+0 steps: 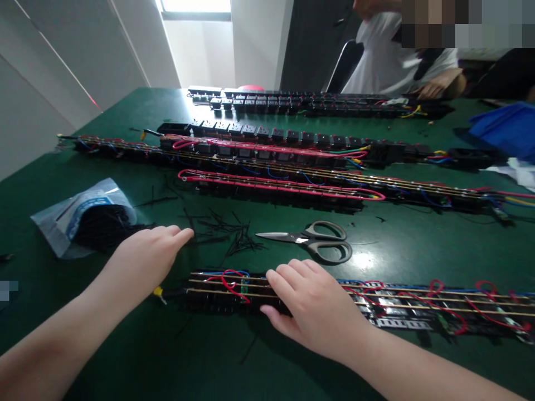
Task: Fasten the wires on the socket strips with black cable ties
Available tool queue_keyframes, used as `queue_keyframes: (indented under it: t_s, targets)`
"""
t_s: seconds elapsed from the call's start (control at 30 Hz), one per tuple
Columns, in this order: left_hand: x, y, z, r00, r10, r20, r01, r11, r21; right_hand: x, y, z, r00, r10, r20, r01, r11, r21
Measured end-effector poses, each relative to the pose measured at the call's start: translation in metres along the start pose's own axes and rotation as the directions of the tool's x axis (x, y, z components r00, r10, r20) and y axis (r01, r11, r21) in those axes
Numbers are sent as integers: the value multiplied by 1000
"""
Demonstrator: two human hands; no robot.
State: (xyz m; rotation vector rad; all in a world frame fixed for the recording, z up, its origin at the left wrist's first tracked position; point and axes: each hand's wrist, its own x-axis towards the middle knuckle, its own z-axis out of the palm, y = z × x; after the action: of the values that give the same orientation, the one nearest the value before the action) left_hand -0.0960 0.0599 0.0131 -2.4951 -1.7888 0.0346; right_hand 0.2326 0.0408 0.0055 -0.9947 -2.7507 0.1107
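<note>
My right hand (309,306) lies across the nearest power strip (401,306), fingers on its far side and thumb on its near side. This strip is open at the back, with long brass bars and looped red and blue wires showing. My left hand (146,256) is above the table beside a clear plastic bag (62,228) of black cable ties (102,223). Its fingers are curled together, and what they hold, if anything, is hidden. Loose black cable ties (238,236) lie scattered beyond the near strip. Grey-handled scissors (311,239) rest beside them, blades pointing left.
More wired power strips (267,147) lie in rows across the green table (54,172). Another power strip (301,103) is at the far edge, with a co-worker's hand (441,83) near its right end. Blue material (507,131) sits at the right edge.
</note>
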Motion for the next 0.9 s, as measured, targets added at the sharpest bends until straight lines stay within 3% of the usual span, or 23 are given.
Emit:
queue_keyframes:
  t_s: [0.23,0.33,0.47,0.9]
  targets:
    - [2,-23,27,994,64,85,-72,993,92,0,-4,-4,996,12,83,-7,998,-62]
    - [3,-29,30,995,92,35,-95,993,72,1,-5,-4,994,21,105,-12,996,-83]
    - [4,-20,19,994,78,71,-83,994,74,3,-6,-4,995,18,94,-9,996,-94]
    - [4,2,-24,996,-87,15,86,992,94,3,1,1,998,-32,-52,31,999,-36]
